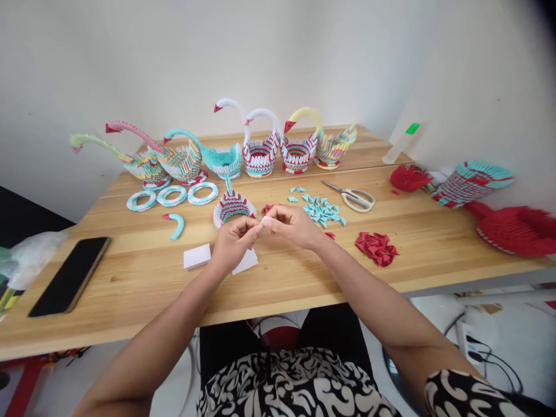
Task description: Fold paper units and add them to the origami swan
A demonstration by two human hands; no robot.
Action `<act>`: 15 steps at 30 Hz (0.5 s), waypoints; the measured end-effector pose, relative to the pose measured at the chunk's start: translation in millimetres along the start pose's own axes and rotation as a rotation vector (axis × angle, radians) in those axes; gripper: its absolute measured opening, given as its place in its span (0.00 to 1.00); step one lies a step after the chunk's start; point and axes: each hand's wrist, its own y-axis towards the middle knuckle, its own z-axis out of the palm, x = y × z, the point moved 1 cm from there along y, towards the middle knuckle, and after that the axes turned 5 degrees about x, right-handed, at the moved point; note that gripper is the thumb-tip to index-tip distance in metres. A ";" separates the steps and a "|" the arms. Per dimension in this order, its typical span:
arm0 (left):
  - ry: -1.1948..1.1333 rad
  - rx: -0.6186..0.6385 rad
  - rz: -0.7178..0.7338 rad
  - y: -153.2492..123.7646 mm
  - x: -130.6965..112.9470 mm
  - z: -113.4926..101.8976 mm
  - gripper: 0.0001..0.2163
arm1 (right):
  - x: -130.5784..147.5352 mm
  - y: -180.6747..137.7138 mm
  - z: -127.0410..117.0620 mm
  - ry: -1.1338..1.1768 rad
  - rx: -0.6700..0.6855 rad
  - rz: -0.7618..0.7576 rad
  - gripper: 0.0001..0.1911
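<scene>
Between my two hands, over the middle of the table, is a small piece of white paper (268, 219). My left hand (234, 240) pinches its left side with thumb and fingertips. The right side is pinched by my right hand (295, 226). Fingers hide much of the paper, so its folds cannot be made out. Just beyond the hands sits a partly built swan body (232, 204) of red, white and turquoise folded pieces. A stack of white paper slips (197, 256) lies left of my left hand, and more white slips (245, 262) are partly under that wrist.
Finished paper swans (260, 153) line the back. Paper rings (171, 196), a turquoise swan neck (176, 226) and a phone (72, 277) lie left. Turquoise pieces (322, 209), red pieces (377, 249), scissors (351, 197) and red paper models (516, 229) are right.
</scene>
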 end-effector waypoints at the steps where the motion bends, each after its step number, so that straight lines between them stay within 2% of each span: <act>1: 0.004 0.015 0.001 -0.3 -0.8 0.2 0.13 | 0.9 -0.4 0.1 -0.013 -0.005 -0.010 0.17; 5: -0.005 0.061 0.009 -1.9 -5.7 1.2 0.13 | 4.3 -2.1 0.7 -0.033 -0.009 -0.093 0.15; 8: 0.035 0.052 0.039 -2.2 -3.1 0.3 0.13 | 2.8 -2.2 4.1 -0.026 -0.029 -0.156 0.15; 13: 0.177 -0.061 0.049 2.1 14.3 -4.2 0.12 | -10.1 1.0 5.8 -0.207 -0.145 -0.186 0.13; 15: 0.172 -0.154 0.062 0.6 8.3 -2.1 0.12 | -16.1 3.0 2.1 -0.327 -0.168 -0.202 0.13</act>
